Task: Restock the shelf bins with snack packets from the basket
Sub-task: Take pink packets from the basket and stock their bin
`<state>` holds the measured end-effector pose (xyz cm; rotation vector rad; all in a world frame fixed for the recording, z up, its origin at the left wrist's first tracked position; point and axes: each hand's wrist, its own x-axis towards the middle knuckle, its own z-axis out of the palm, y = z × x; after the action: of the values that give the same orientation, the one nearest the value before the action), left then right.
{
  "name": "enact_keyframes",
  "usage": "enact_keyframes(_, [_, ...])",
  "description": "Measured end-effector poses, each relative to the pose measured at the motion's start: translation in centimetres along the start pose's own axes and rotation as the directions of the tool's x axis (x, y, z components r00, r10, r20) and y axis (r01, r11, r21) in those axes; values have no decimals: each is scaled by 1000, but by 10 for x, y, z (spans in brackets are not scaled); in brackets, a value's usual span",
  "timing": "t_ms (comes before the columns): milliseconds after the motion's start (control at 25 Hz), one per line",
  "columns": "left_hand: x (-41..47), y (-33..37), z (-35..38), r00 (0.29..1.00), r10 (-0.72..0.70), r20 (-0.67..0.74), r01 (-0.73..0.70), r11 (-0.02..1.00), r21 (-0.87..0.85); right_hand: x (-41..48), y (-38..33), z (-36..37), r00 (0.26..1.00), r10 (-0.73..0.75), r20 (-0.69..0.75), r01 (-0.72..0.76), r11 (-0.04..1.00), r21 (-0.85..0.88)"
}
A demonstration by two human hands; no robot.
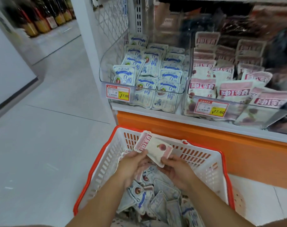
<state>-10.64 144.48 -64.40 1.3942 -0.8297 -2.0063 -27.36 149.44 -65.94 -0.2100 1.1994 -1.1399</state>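
Packet: pink-banded snack packet [153,149], tilted, above the basket's far end, below the shelf bins.
Left: left hand [133,163], grip pinching the packet's left edge.
Right: right hand [177,169], grip pinching its lower corner.
Basket: white basket [97,161] with orange rim, holding loose packets [144,200].
Bins: left bin [106,74] holds blue packets; right bin [247,107] holds pink ones.

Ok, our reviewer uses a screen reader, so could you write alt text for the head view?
The left hand and right hand hold one pink-banded snack packet above a white orange-rimmed basket of packets; ahead, one clear shelf bin holds blue-printed packets, the neighbouring bin pink-banded packets.
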Motion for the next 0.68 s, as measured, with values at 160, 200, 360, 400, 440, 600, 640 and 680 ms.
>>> enact_keyframes(160, [-22,18,14,997,51,62,-54,998,39,-30,-22,-3,994,-61,95,63,998,-20])
enact_keyframes(200, [-29,24,18,995,62,83,-67,996,53,-36,-30,-3,991,-83,101,85,996,-18])
enact_keyframes(360, [-45,37,37,991,103,82,-102,995,-17,-55,-39,10,820,-563,-100,461,755,-467])
enact_keyframes(400, [-47,39,40,989,94,113,-84,993,-86,-61,-35,15,683,-731,-8,561,531,-634])
enact_keyframes(440, [-52,41,45,984,81,157,-57,987,-150,-67,-28,20,564,-810,162,623,288,-727])
enact_keyframes(600, [-61,46,46,982,101,157,-79,987,-142,-85,-9,27,541,-762,356,656,118,-745])
enact_keyframes(640, [-62,48,44,980,109,166,-85,986,-142,-90,-13,28,558,-788,259,640,211,-739])
enact_keyframes(680, [-62,51,42,977,110,184,-86,987,-136,-95,-22,29,587,-797,144,620,327,-713])
